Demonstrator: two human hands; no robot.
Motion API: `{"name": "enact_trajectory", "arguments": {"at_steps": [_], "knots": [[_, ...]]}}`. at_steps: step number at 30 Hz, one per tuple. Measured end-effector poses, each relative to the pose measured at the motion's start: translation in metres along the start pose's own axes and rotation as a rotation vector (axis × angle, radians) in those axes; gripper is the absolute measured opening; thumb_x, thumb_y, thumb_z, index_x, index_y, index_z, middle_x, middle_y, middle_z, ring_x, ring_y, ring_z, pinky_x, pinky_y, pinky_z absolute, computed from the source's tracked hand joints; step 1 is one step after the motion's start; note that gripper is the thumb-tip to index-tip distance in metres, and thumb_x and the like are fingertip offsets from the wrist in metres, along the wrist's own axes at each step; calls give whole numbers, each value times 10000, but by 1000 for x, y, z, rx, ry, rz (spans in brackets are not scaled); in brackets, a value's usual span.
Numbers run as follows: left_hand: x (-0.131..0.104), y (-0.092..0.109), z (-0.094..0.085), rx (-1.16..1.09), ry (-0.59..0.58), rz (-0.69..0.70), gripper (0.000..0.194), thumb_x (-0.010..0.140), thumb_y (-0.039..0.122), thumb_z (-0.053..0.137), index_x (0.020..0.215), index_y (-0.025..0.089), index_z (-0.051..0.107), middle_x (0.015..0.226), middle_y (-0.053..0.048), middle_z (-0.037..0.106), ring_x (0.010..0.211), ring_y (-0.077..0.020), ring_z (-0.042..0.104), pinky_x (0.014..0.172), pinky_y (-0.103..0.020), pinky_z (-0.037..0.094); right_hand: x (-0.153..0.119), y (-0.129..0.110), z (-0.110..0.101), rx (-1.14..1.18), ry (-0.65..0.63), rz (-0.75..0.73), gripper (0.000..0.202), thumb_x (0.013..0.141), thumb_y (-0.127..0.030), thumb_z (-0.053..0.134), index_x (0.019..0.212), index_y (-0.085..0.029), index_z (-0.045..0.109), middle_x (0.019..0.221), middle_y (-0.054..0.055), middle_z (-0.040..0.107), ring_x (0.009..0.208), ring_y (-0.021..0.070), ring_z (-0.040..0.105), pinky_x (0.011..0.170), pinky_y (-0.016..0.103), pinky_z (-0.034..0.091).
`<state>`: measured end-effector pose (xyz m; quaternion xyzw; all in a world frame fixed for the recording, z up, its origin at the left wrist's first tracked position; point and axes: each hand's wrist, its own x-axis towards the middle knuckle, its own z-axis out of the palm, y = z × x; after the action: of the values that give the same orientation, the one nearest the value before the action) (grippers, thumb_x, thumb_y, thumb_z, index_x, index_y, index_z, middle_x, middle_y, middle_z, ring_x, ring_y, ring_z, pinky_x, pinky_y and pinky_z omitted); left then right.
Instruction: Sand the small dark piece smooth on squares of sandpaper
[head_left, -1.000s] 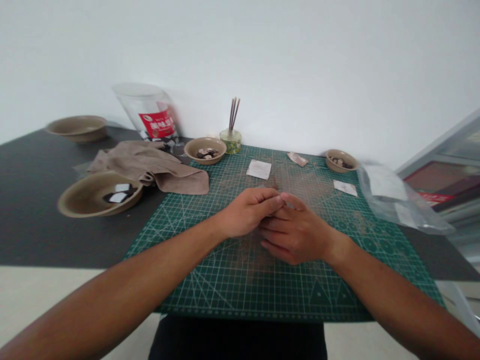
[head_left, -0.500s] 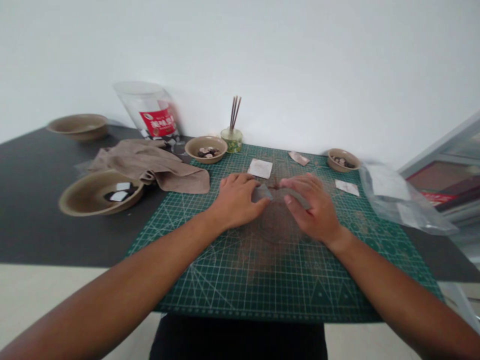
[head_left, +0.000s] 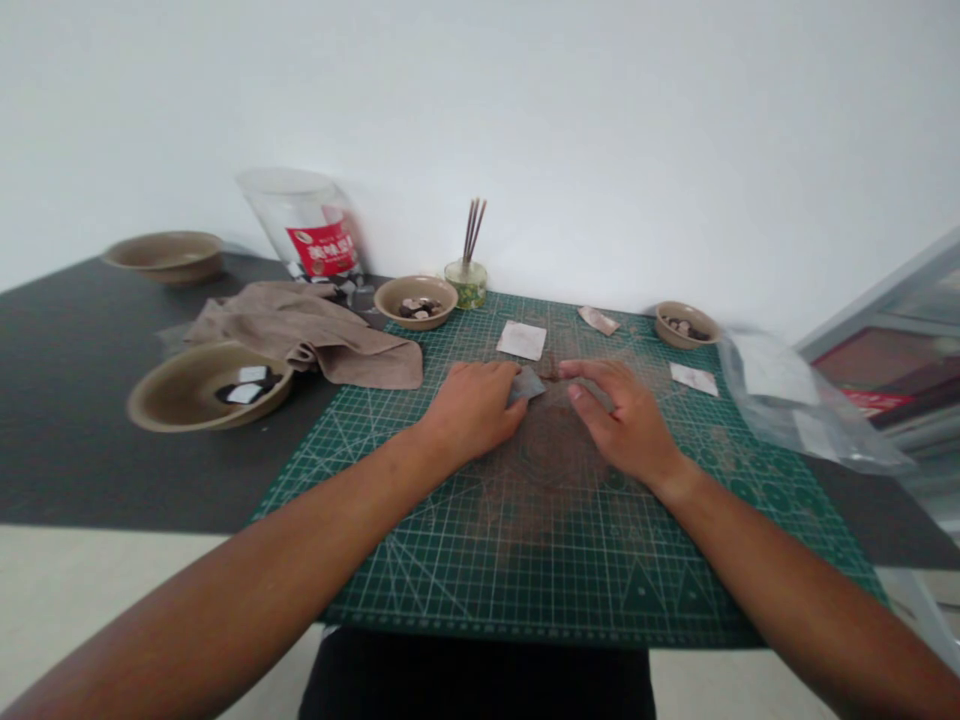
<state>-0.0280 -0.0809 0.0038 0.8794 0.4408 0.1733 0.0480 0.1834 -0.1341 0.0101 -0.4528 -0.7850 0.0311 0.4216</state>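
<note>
My left hand point(head_left: 476, 405) grips a small grey flat sheet point(head_left: 529, 383), its corner sticking out between thumb and fingers over the green cutting mat point(head_left: 450, 560). Opposite it, my right hand point(head_left: 619, 410) rests low with forefinger and thumb apart. A small dark brown bit point(head_left: 552, 373), too blurred to name, lies by the right forefinger's tip. Brown dust point(head_left: 544, 450) covers the mat between and below both hands. Just beyond them lies a white square sheet point(head_left: 522, 340).
Bowls with small brown pieces stand behind, one left point(head_left: 416, 303) and one right point(head_left: 684, 325). Left are a brown cloth point(head_left: 352, 350), a larger bowl point(head_left: 169, 405) and a clear tub point(head_left: 292, 215). A reed diffuser point(head_left: 466, 285) stands near the wall; a plastic bag point(head_left: 817, 400) lies right.
My left hand has drawn slightly left, opening a wider gap to the right hand. The right hand's fingers look a little more spread, and the view has shifted slightly.
</note>
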Motion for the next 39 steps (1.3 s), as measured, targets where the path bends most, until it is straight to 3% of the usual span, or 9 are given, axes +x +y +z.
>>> {"name": "enact_trajectory", "arguments": {"at_steps": [3, 5, 9, 14, 19, 22, 25, 29, 39], "knots": [[2, 1, -6, -1, 12, -40, 297, 963, 366, 444, 933, 183, 676, 951, -113, 737, 855, -264, 686, 781, -355, 464, 0, 1, 0, 0, 1, 19, 247, 976, -291, 558, 1192, -262, 674, 1174, 52, 734, 1119, 241, 655, 1016, 458, 481], [3, 1, -9, -48, 80, -107, 316, 976, 362, 423, 902, 187, 676, 906, -99, 736, 822, -249, 682, 741, -335, 459, 0, 1, 0, -6, 4, 42, 248, 977, -303, 553, 1187, -260, 678, 1175, 57, 731, 1126, 246, 652, 1022, 461, 474], [4, 1, -13, -394, 235, -212, 304, 987, 389, 441, 949, 187, 666, 837, -58, 731, 784, -205, 674, 690, -295, 458, 0, -1, 3, 73, -27, 153, 271, 989, -350, 536, 1210, -258, 661, 1207, 64, 713, 1149, 250, 639, 1036, 452, 462], [5, 9, -7, -934, 138, -265, 261, 976, 410, 485, 948, 177, 598, 640, 0, 668, 552, -149, 635, 541, -252, 471, 0, 0, 8, 243, 2, 349, 333, 944, -417, 607, 1227, -245, 581, 1019, 52, 678, 943, 217, 641, 851, 380, 515], [5, 19, -2, -1337, 111, -260, 150, 936, 328, 559, 973, 183, 540, 759, 9, 663, 597, -141, 695, 563, -251, 547, 3, 5, 9, 460, 133, 473, 308, 920, -388, 635, 1172, -257, 514, 785, -29, 577, 723, 164, 571, 708, 320, 470], [3, 21, -2, -1444, 77, -241, 161, 895, 291, 615, 970, 183, 522, 773, 16, 661, 641, -140, 711, 585, -237, 554, 5, 5, 7, 577, 122, 522, 186, 931, -375, 619, 1052, -244, 569, 736, -39, 558, 697, 149, 544, 703, 305, 437], [2, 19, -2, -1446, 45, -219, 185, 875, 294, 635, 972, 178, 529, 788, 5, 681, 641, -131, 699, 583, -228, 545, 6, 2, 6, 678, 71, 551, 165, 940, -376, 600, 885, -220, 611, 749, -28, 559, 698, 136, 521, 712, 297, 416], [1, 18, -2, -1309, 63, -217, 202, 897, 366, 606, 917, 170, 566, 698, 28, 634, 524, -93, 600, 515, -213, 485, 6, 0, 6, 779, 71, 568, 176, 927, -367, 609, 833, -218, 601, 741, -33, 549, 693, 135, 509, 697, 290, 404], [1, 12, -8, -1014, -24, -201, 317, 889, 423, 587, 716, 161, 628, 635, 25, 571, 586, -104, 510, 556, -233, 388, 6, 0, -3, 483, -11, 542, 257, 928, -340, 566, 703, -216, 541, 630, -43, 524, 638, 142, 489, 651, 298, 359]]}}
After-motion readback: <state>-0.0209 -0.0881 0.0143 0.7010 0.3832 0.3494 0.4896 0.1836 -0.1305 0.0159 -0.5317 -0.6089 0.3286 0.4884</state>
